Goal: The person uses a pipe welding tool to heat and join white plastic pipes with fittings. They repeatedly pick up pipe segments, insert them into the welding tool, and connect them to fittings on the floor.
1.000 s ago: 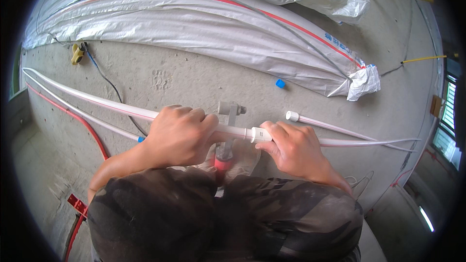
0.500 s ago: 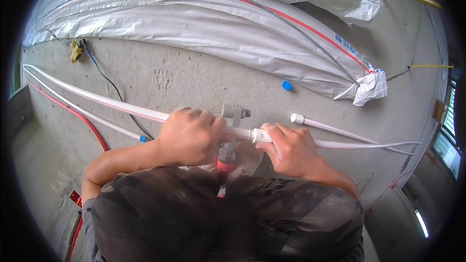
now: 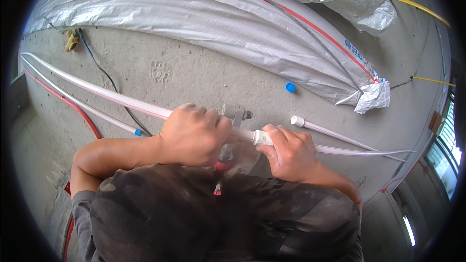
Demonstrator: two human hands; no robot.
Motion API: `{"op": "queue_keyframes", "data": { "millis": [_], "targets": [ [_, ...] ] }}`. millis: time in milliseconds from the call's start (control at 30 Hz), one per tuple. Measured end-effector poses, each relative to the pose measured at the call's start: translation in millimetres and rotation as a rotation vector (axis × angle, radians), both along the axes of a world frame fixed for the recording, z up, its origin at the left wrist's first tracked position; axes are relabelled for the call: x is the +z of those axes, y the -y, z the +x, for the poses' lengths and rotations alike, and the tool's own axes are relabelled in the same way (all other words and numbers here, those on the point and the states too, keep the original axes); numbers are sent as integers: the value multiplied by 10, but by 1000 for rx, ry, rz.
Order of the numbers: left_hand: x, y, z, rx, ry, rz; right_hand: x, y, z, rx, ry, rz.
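My left hand (image 3: pixel 196 133) is closed round a long white pipe (image 3: pixel 121 100) with a red stripe. My right hand (image 3: pixel 286 150) grips a white coupling (image 3: pixel 262 137) on that pipe, where a further length of pipe (image 3: pixel 340 150) runs off to the right. Beneath the join is a grey metal tool (image 3: pixel 233 111) with a red lower part, partly hidden by my left hand and legs. A shorter pipe with a white fitting (image 3: pixel 297 120) lies beyond my right hand, and another pipe with a blue end (image 3: pixel 137 132) lies beyond my left forearm.
Long wrapped bundles (image 3: pixel 218 29) lie across the concrete floor (image 3: pixel 165 53). A blue cap (image 3: pixel 291 87), a yellow tool (image 3: pixel 72 41) with a cord, a red hose (image 3: pixel 77 109) and yellow tubes (image 3: pixel 417 7) are also on the floor. A window (image 3: pixel 444 140) is at the right.
Both hands stay on the pipe and coupling. My left elbow has moved outward to the left, and the view has shifted slightly, with the distant bundles sitting higher and farther right.
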State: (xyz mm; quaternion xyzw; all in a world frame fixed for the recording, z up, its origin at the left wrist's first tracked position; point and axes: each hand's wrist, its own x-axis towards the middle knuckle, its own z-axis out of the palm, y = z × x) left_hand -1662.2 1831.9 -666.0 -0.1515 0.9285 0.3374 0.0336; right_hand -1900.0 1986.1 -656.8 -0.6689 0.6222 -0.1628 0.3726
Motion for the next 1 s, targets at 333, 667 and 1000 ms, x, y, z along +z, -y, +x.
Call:
{"op": "queue_keyframes", "data": {
  "millis": [333, 667, 1000],
  "targets": [
    [-63, 12, -22, -25, -11, -9, -2, 59, -18, -4, 40, 72],
    [-101, 17, -31, -29, -33, -37, -27, 117, -18, -13, 81, 87],
    [-110, 30, -55, -29, -53, -42, -43, 141, -12, -31, 115, 79]
  ]
}}
